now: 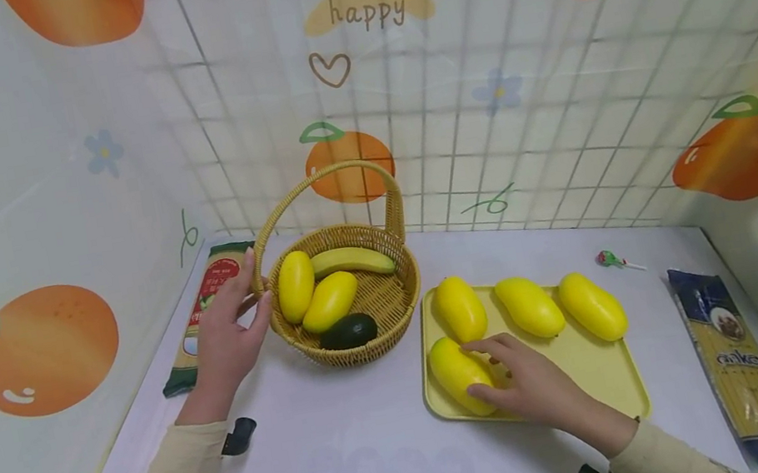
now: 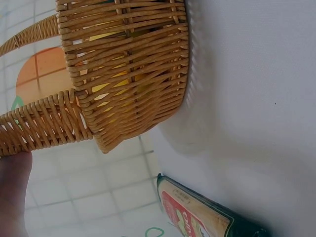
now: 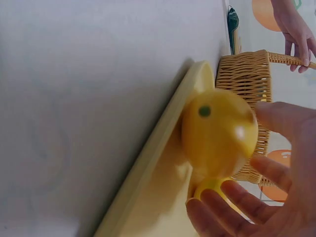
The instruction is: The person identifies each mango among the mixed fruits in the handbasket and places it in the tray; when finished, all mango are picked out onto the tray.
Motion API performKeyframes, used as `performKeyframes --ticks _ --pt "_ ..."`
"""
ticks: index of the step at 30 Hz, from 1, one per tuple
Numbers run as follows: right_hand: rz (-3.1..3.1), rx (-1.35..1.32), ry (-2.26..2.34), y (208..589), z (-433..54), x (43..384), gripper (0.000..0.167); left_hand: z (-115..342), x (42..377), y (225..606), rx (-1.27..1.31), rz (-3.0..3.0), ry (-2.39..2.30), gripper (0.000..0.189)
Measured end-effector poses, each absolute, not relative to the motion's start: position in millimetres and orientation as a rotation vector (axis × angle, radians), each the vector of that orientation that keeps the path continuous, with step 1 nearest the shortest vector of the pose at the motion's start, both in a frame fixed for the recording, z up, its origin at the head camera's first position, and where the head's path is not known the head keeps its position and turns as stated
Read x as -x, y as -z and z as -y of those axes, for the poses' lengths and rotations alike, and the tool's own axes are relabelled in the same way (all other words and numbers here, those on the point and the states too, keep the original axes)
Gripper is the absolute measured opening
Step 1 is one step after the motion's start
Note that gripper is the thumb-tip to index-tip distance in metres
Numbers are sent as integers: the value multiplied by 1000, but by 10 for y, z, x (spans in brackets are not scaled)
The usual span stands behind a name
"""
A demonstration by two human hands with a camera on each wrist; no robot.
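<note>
My left hand (image 1: 229, 335) holds the side of the wicker basket's (image 1: 398, 326) arched handle, its thumb (image 2: 16, 173) against the weave in the left wrist view. Inside the basket lie two yellow mangoes (image 1: 296, 286), a banana (image 1: 354, 259) and a dark green avocado (image 1: 349, 332). Over the pale yellow tray (image 1: 593, 372), my right hand (image 1: 537, 382) reaches around the near-left mango (image 1: 459, 379). In the right wrist view its fingers are spread, with thumb and fingertips right beside that mango (image 3: 217, 133). Other mangoes (image 1: 530, 307) rest toward the tray's back.
A red and green food packet (image 1: 182, 368) lies left of the basket. At right is a long blue-ended pasta packet (image 1: 746, 375), with a lollipop (image 1: 610, 258) behind the tray. Patterned sheeting (image 1: 430, 92) over a grid closes off the back and sides.
</note>
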State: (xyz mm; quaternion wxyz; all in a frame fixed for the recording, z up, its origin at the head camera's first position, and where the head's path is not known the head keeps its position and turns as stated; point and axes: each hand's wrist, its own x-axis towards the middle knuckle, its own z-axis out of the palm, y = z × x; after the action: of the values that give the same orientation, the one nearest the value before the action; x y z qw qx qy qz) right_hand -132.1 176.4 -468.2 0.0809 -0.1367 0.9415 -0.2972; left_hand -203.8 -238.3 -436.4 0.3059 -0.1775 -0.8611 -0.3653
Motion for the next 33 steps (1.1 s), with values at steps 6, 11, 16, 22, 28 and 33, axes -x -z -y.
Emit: performKeyframes --ticks 6,11,16,22,28,33 --pt "-2805 393 919 4627 -1770 1337 55 2379 2035 4351 473 2276 964 79" --pt "-2824 422 943 4566 -1755 1388 54 2385 2037 4354 470 2279 958 80" --pt "-2847 493 965 4469 -1722 1475 54 2384 2041 4352 476 2279 962 80" --pt "-2848 573 1013 4304 -1641 1635 54 2385 2035 4350 490 2270 965 79" --pt "-2789 688 1056 4162 -1496 1858 52 2401 2044 4374 483 2264 960 81" --pt "-2774 772 1006 4076 -1321 2058 49 2412 2056 4392 495 2262 976 81"
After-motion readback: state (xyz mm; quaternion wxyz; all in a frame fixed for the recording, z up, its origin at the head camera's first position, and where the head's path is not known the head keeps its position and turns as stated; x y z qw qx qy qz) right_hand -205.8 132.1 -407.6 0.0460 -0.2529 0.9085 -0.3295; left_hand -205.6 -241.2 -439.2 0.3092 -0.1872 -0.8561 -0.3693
